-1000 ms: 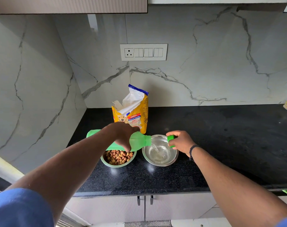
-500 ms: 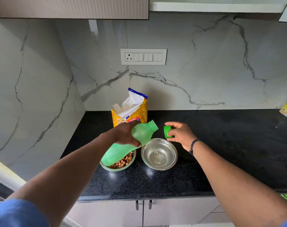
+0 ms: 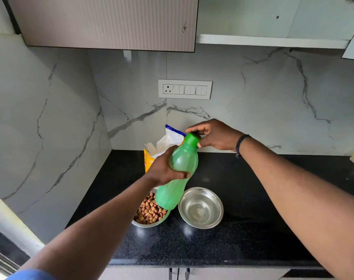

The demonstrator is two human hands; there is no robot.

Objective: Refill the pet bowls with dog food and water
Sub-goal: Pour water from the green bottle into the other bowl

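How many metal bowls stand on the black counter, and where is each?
2. The bowl of kibble sits left, partly behind the green bottle. The bowl of water sits right beside it. None looks hidden.

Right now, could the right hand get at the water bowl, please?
Probably yes: the right hand is at the green bottle's cap, and nothing lies between it and the water bowl below; it must let go first.
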